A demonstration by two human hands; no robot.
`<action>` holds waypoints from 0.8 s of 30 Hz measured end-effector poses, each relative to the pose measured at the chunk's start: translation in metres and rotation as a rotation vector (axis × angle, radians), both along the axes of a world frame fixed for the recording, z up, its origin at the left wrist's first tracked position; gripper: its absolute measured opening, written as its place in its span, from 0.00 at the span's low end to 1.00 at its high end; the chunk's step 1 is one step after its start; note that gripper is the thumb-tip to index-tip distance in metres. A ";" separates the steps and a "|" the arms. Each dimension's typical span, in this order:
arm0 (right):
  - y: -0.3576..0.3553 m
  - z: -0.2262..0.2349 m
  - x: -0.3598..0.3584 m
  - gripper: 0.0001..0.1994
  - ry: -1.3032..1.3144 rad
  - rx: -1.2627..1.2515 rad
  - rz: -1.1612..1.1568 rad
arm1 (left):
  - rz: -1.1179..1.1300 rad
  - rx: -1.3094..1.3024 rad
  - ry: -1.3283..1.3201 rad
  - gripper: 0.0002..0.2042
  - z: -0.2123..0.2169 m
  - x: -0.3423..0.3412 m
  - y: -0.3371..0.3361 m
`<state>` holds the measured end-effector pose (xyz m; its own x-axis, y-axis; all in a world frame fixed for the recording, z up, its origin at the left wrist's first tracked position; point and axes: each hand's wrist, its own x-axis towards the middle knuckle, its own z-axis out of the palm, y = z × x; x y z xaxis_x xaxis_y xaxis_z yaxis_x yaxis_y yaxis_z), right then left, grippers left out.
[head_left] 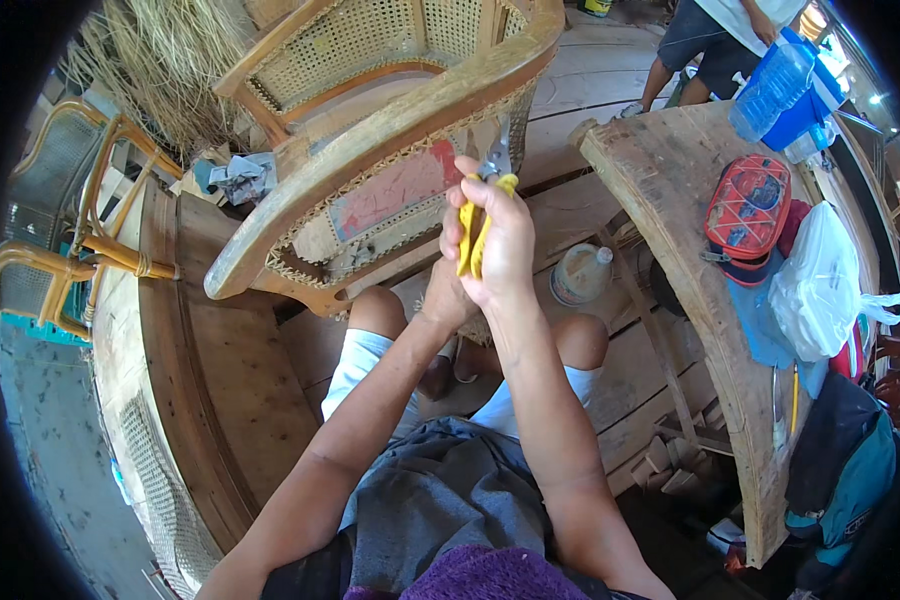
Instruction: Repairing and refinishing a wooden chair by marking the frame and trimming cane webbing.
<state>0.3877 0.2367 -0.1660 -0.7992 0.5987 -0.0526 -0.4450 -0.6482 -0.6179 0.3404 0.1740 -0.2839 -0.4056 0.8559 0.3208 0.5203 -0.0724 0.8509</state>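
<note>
My right hand (507, 232) is wrapped round the yellow handles of a pair of snips (473, 240), held upright in front of me. Their metal blades point away, toward the wooden chair, near the lower edge of its thick curved rail (410, 128). Just below and behind the right hand is my left hand (452, 292), close against it; its fingers are hidden, so I cannot tell what they grip. Cane weaving edges the chair's side panel, where a worn red and blue patch (395, 190) shows. More woven cane (335, 58) lines the chair's far side.
At right, a wooden table (660, 190) carries a red case (748, 207), a white plastic bag (818, 285) and a blue container (785, 85). A plastic jug (581, 275) stands on the floor. Cane chairs (55, 225) and loose strands (155, 70) are left. Another person (715, 45) stands beyond the table.
</note>
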 end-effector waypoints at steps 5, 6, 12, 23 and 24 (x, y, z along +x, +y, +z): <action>-0.005 0.000 0.016 0.24 -0.227 0.086 -0.062 | 0.044 -0.022 0.167 0.34 -0.011 0.017 0.020; -0.004 0.001 0.016 0.23 -0.242 0.144 -0.060 | 0.054 -0.021 0.197 0.34 -0.012 0.019 0.024; 0.017 0.011 0.004 0.25 -0.342 0.083 0.049 | -0.006 -0.054 0.239 0.35 -0.025 0.018 0.037; 0.029 -0.019 -0.056 0.18 -0.134 0.564 -0.593 | -0.135 0.028 -0.139 0.27 -0.119 0.001 0.058; 0.030 -0.021 -0.060 0.20 -0.062 0.605 -0.610 | -0.144 0.029 -0.239 0.26 -0.120 -0.004 0.054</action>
<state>0.3280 0.2666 -0.1869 -0.3345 0.8620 0.3809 -0.5624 0.1417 -0.8146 0.3367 0.2277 -0.4036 -0.3477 0.9020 0.2561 0.2881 -0.1571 0.9446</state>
